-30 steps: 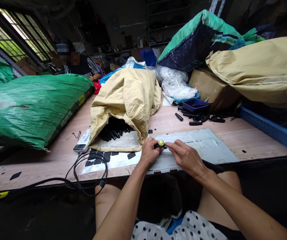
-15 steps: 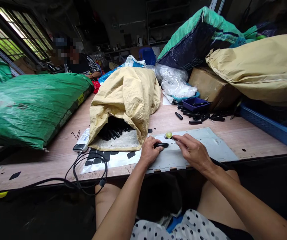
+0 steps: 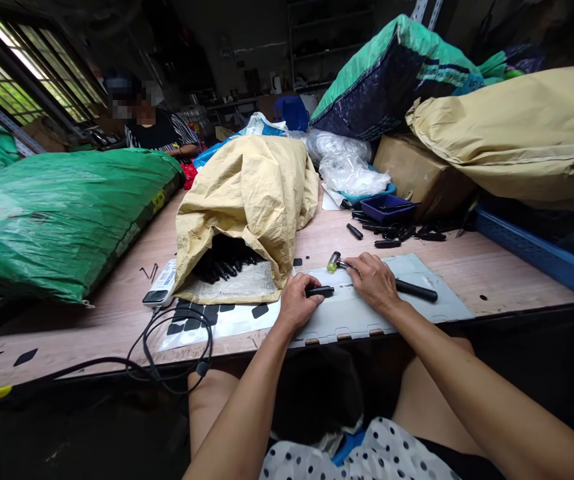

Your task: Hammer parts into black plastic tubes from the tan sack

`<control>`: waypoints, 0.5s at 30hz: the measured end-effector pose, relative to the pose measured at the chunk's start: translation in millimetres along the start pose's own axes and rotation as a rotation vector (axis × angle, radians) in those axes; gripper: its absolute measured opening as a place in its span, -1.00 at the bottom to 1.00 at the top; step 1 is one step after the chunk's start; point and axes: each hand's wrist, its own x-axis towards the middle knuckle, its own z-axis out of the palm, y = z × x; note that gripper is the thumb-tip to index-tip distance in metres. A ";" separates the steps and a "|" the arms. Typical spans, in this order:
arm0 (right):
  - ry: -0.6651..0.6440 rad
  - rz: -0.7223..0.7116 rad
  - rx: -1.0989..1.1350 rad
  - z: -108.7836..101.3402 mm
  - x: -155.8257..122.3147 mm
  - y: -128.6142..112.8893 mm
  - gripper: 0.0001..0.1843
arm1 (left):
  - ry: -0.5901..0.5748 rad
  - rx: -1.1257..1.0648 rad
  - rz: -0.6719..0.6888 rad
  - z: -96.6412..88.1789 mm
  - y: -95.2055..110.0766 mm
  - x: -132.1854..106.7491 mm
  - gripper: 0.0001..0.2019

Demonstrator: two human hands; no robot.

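Observation:
My left hand (image 3: 297,297) is closed around a short black rod-like piece (image 3: 323,291), its end sticking out past the thumb. To the right, my right hand (image 3: 373,277) grips the thin metal shaft of a small hammer (image 3: 415,290). Its head has a yellow, see-through face and a dark one, and the black grip lies low over the board. Both hands are above a flat grey board (image 3: 429,303) at the table's front edge. Left of them, a beige sack (image 3: 251,193) lies with its mouth facing me and several black pieces (image 3: 224,267) inside.
Several loose black pieces (image 3: 387,244) lie behind the board near a small purple tray (image 3: 387,209). A blue basket (image 3: 537,250) stands at right. A white device (image 3: 159,287) with a looped cable (image 3: 209,333) is left; a bulging green sack (image 3: 67,220) lies beyond. A person (image 3: 161,133) sits across.
My right hand has lowered and turned the hammer, so its black grip now shows to the right of the hand. My left hand keeps hold of the black piece.

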 end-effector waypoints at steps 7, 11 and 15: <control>0.010 0.015 -0.056 -1.3 -1.5 -5.0 -0.72 | -0.002 -0.016 -0.007 -0.4 -0.4 -0.3 -0.80; 0.013 0.018 -0.060 -1.3 -0.9 -5.8 -0.73 | 0.002 -0.020 -0.002 -0.6 0.0 -0.6 -0.80; 0.012 0.025 -0.062 0.1 -0.9 -5.7 -0.73 | 0.004 -0.014 0.002 -0.5 -0.2 -1.0 -0.79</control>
